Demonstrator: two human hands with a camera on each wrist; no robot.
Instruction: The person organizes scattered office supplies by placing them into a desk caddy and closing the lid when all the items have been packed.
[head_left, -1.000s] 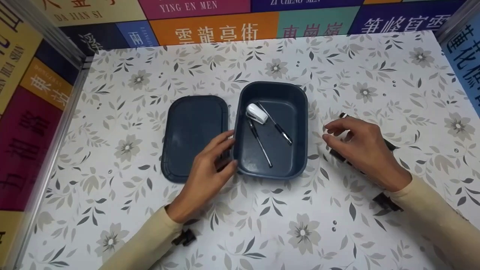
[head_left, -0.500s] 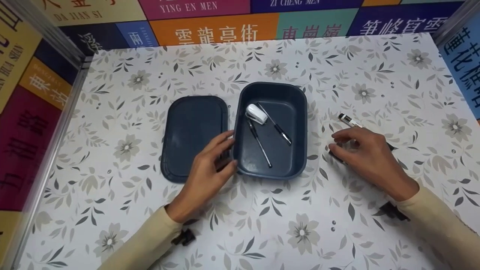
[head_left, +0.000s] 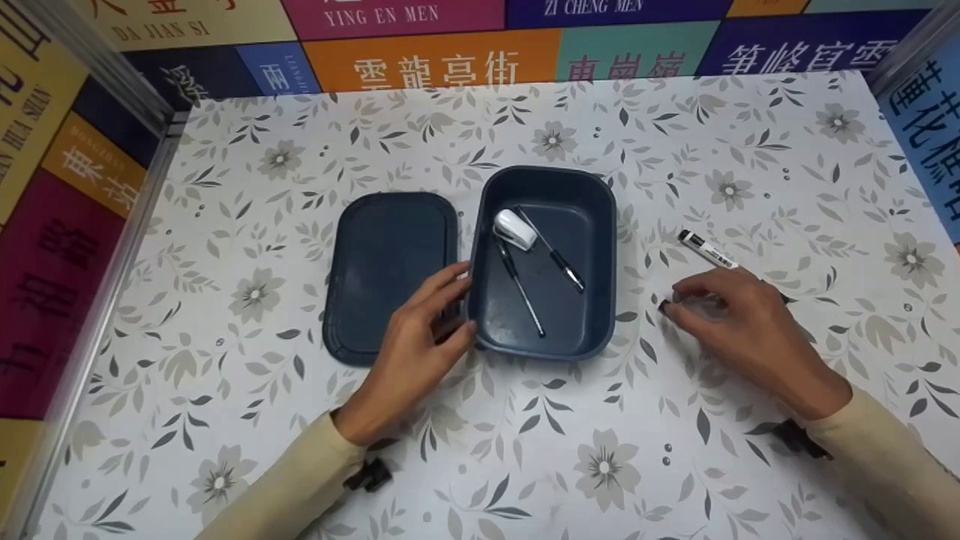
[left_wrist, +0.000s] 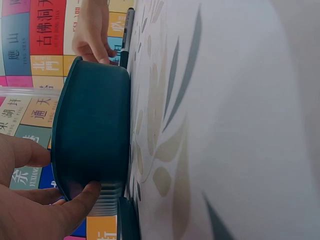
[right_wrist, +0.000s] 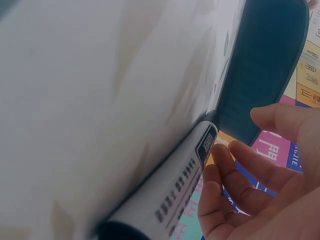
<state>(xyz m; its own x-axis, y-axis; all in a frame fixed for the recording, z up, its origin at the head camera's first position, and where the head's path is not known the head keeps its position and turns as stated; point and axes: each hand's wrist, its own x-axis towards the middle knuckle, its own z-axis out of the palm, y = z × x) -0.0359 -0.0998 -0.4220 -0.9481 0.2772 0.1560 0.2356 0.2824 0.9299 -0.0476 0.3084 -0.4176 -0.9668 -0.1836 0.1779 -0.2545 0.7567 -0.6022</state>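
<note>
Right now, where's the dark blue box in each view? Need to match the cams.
Head: the dark blue box sits at centre, open, beside its lid.
Left wrist: it is at left, seen side-on, with the left hand gripping its near end.
Right wrist: it is in the upper right corner.
Shared landmark: the floral table cover, also and.

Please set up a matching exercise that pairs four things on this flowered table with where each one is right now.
Things:
1. lid
2. white stapler
3. marker
4. left hand

Places:
A. inside the box
B. flat on the table, left of the box
C. gripping the box's near left corner
D. on the table by the right hand

Pairs: 1-B, 2-A, 3-D, 4-C
</note>
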